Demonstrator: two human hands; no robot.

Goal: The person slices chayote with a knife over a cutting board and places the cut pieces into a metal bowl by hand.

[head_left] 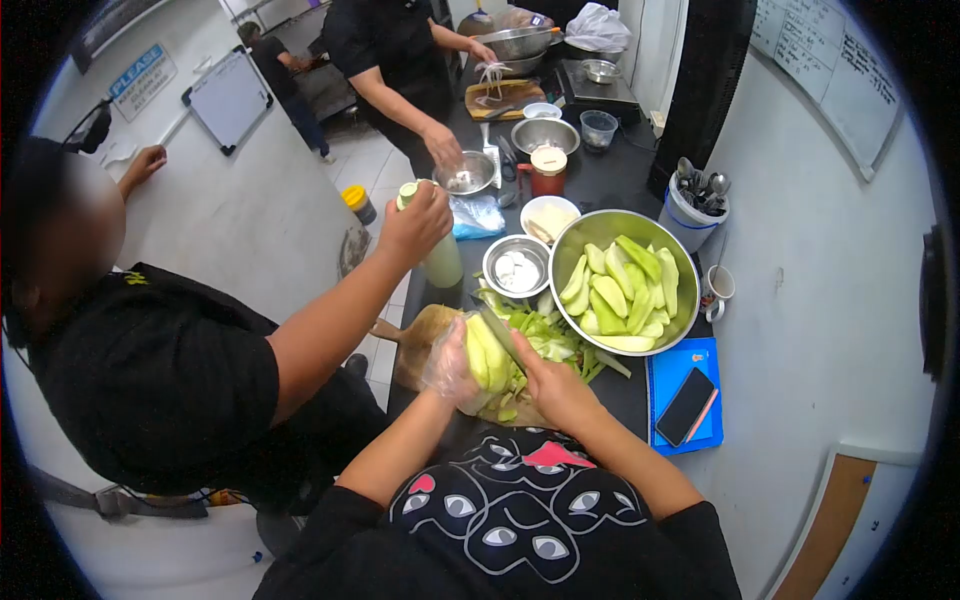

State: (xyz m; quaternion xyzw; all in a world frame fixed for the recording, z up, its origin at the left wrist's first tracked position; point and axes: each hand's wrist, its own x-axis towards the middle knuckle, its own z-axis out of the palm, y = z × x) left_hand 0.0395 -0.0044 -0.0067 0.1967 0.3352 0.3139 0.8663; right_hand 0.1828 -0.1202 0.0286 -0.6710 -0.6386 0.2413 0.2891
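Note:
My left hand [457, 362], in a clear plastic glove, is closed around a pale green, ridged vegetable [489, 356] that looks like chayote. In my bare right hand [556, 388] I grip a knife [500, 332], its blade lying against the upper right side of the vegetable. The knife's handle is hidden in my fingers. Green peelings [550, 340] are heaped beneath and beyond my hands, partly over a wooden board [424, 338]. Just past my right hand, a large steel bowl [689, 292] holds several pale green pieces [622, 285].
At left, a person's hand [420, 222] grips a bottle [442, 262] of pale liquid. A small steel bowl [516, 265] with white pieces sits ahead. A phone [686, 407] lies on a blue folder [712, 355]. Farther back, another person [395, 85] handles food over a bowl [467, 172].

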